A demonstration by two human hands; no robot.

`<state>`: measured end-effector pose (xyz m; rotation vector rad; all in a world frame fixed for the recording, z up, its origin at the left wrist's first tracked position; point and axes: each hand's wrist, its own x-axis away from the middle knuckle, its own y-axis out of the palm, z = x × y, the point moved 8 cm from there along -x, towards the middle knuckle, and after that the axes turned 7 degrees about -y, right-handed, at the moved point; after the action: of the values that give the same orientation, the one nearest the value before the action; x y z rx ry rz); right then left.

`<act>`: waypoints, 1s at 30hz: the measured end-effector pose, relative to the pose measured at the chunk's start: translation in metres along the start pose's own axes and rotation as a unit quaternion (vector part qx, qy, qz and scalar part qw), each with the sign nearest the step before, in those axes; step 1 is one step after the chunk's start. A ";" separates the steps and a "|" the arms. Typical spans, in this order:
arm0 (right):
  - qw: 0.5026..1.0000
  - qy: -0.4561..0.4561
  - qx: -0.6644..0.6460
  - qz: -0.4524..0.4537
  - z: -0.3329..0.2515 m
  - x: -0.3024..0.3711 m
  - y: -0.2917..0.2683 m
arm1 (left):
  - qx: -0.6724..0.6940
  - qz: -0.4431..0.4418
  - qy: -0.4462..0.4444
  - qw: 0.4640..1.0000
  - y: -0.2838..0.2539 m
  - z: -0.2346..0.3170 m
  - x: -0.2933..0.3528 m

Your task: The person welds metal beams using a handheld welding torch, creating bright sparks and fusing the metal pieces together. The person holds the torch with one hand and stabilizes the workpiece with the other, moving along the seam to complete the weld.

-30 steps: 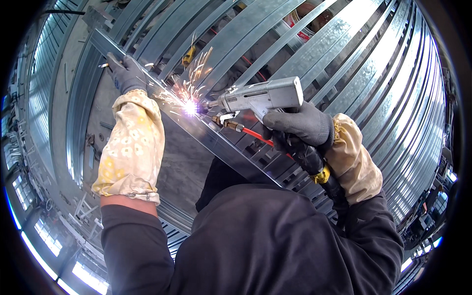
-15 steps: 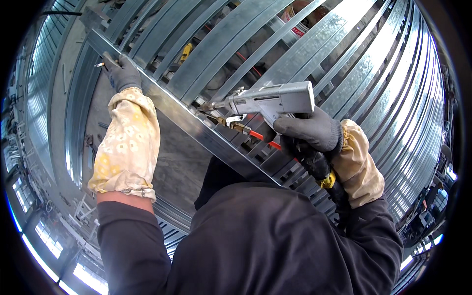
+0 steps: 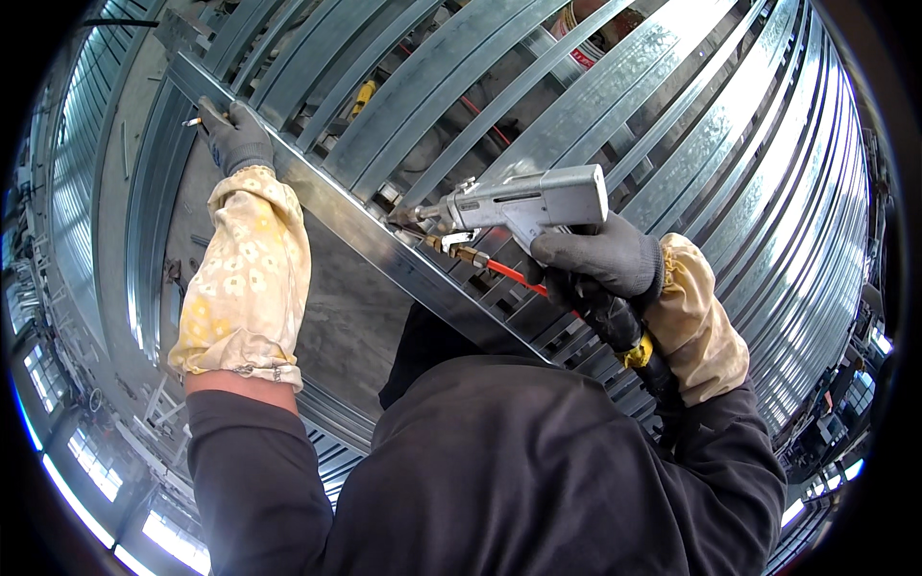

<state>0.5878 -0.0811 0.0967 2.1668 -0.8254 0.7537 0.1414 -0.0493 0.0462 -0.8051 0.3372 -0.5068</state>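
Note:
My left hand [image 3: 240,141], in a grey work glove, rests at the near long rail [image 3: 331,200] of a galvanized metal frame. A slim white cigarette [image 3: 192,122] sticks out from between its fingers. My right hand [image 3: 610,257], gloved too, is wrapped round the handle of a silver welding gun [image 3: 538,200]. The gun's nozzle points left, down at the corner where a slat [image 3: 423,106] meets the rail. Under the nozzle runs a brass fitting [image 3: 469,254] with a red hose [image 3: 514,276]. Whether the tip touches the metal I cannot tell.
Parallel metal slats fill the far and right side, with gaps between them. Beneath lie a yellow tool [image 3: 364,98] and a bucket [image 3: 586,48]. A black cable [image 3: 619,326] with yellow tape hangs from the gun along my right forearm. More metal profiles [image 3: 154,211] lie at left.
The welding gun and my right hand have shifted slightly left and down. My left hand has moved a little, its fingers changing position around the cigarette.

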 end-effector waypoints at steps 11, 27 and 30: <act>0.999 0.016 0.026 -0.017 0.003 0.000 -0.001 | -0.015 0.017 0.011 1.000 -0.002 0.006 0.002; 1.000 -0.002 0.027 -0.001 0.000 0.005 -0.001 | 0.006 0.028 0.035 0.999 0.002 -0.005 -0.006; 0.999 -0.003 0.042 -0.013 -0.001 0.007 0.000 | 0.014 0.032 0.042 0.999 0.002 -0.007 -0.007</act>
<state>0.5921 -0.0824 0.1019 2.2496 -0.7808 0.7819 0.1327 -0.0480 0.0406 -0.7453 0.4308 -0.4843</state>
